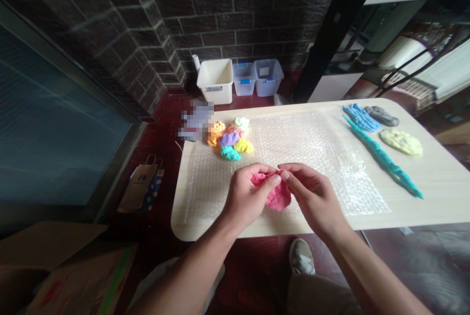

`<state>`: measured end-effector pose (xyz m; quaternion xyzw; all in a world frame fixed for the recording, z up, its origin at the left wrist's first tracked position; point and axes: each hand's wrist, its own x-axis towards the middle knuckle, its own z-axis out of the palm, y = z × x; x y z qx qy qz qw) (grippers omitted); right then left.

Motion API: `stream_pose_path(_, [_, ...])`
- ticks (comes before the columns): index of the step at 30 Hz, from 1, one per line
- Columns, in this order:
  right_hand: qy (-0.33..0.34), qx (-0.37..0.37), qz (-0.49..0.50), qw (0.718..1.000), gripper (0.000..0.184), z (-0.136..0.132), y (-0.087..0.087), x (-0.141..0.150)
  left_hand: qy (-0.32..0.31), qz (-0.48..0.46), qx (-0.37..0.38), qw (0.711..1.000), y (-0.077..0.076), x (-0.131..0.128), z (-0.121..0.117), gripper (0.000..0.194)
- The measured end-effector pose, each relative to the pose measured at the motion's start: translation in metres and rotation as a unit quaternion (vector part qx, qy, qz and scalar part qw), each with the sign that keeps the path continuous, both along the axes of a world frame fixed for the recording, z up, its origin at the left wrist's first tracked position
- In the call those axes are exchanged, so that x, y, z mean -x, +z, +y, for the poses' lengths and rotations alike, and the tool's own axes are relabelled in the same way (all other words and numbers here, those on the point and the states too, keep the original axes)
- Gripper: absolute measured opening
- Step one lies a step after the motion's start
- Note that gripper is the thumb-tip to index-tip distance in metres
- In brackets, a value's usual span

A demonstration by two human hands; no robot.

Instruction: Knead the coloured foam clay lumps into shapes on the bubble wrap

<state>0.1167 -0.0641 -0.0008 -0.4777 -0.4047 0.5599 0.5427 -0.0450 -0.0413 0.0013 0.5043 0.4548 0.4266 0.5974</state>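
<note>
Between my two hands is a flattened lump of pink modelling clay [279,197], held above the near part of the table. My left hand [246,192] pinches its upper left side, thumb on the face turned to me. On the upper right edge, the thumb and fingers of my right hand [312,190] press together on the same lump. The fingertips of both hands almost meet at the top. Beyond my left hand lie several small clay lumps, among them purple [229,139], yellow [244,146], turquoise [230,153] and orange [213,137].
Bubble wrap [301,134] covers much of the pale wooden table [436,207]. On the right are a long teal clay roll [385,161], blue clay [362,117], grey clay [382,115] and pale yellow clay [401,142]. Storage bins [216,80] stand on the floor behind; a cardboard box [81,276] is at lower left.
</note>
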Motion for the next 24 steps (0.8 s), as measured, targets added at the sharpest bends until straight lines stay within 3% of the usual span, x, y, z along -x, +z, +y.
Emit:
stream_pose_path(6, [0.022,-0.008,-0.022,0.999,0.039,-0.004,-0.001,-0.004,0.032,-0.031,0.025,0.999,-0.002,0.002,-0.001,0.039])
stream_pose_path(12, [0.065,0.037,0.01,0.997,0.029,-0.005,-0.007,-0.004,0.006,0.0,0.03,1.0,0.002,0.008,-0.004,0.034])
stream_pose_path(17, [0.001,0.031,0.032,0.999,0.023,0.001,-0.001,0.004,0.005,0.042,0.012,0.999,0.003,0.014,-0.001,0.024])
stream_pose_path(20, [0.014,0.029,0.029,0.999,0.025,0.001,0.0,0.008,0.001,0.023,0.007,1.0,0.002,0.017,0.0,0.013])
stream_pose_path(24, [0.031,0.033,0.033,0.998,0.026,0.0,0.0,0.009,0.011,-0.009,0.013,1.0,0.003,0.016,-0.001,0.014])
